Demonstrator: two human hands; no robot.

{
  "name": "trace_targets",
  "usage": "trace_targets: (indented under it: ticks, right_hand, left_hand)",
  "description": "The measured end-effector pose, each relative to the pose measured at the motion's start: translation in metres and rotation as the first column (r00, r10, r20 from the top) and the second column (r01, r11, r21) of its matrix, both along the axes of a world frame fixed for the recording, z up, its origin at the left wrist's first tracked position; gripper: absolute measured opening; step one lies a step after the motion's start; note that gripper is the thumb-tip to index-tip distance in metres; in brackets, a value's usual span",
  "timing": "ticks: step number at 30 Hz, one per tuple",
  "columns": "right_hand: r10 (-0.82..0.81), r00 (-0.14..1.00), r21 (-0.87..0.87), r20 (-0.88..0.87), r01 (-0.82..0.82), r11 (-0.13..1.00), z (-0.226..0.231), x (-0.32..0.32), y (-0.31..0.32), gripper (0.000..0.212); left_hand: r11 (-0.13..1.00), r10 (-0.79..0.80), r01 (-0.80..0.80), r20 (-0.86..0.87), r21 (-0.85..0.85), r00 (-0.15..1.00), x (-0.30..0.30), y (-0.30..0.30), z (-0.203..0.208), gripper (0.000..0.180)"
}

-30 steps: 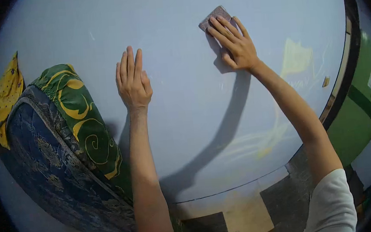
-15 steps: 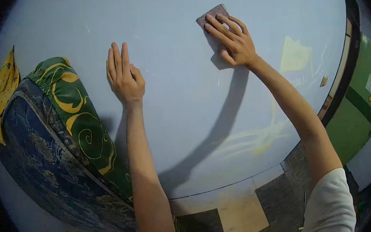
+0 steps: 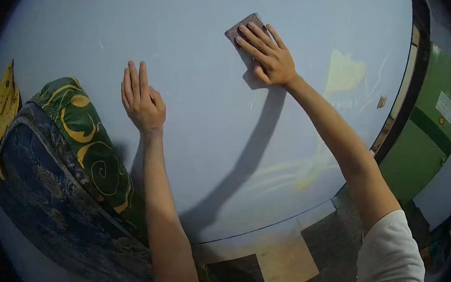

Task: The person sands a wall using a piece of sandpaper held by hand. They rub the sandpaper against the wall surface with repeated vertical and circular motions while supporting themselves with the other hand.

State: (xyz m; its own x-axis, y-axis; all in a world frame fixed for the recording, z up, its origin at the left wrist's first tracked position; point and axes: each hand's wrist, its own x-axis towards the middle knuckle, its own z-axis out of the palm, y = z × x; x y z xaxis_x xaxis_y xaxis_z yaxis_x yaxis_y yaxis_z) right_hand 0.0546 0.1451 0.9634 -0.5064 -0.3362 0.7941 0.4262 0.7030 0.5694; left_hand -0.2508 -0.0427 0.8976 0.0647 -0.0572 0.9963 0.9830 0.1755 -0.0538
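Observation:
My left hand (image 3: 144, 102) rests on the pale blue wall (image 3: 199, 143), fingers stretched upward, with nothing under it that I can see. Higher up and to the right, my right hand (image 3: 272, 60) presses a dark, speckled rectangular block (image 3: 232, 33), which looks like a sanding sponge, flat to the wall. The fingers of that hand lie spread over the block, and its lower part is hidden under them. Yellow chalky marks (image 3: 344, 70) show on the wall to the right of my right hand, and yellow streaks (image 3: 297, 178) run lower down.
A dark blue patterned mattress (image 3: 54, 191) leans at the left, with a green and yellow cloth (image 3: 89, 130) along it and a yellow cloth (image 3: 1, 116) beyond. At the right are a small wall plate (image 3: 382, 101) and a green door (image 3: 421, 141). Floor tiles (image 3: 285, 261) lie below.
The whole view has shifted, so wall, mattress and hands appear a little further left and lower. Against the wall, both hands and the block stay nearly in place.

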Motion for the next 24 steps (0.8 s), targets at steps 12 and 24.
trace_targets:
  ticks: [12,24]
  right_hand:
    - [0.086,0.995,-0.036,-0.058,-0.088,0.995,0.006,0.007,-0.007,0.080]
    - [0.112,0.991,-0.034,-0.076,-0.115,0.993,-0.003,-0.003,-0.004,0.074]
  left_hand:
    - [1.000,-0.011,0.011,0.000,-0.007,1.000,0.002,0.004,0.005,0.057]
    - [1.000,-0.005,0.005,-0.006,0.007,1.000,0.001,0.001,-0.004,0.059]
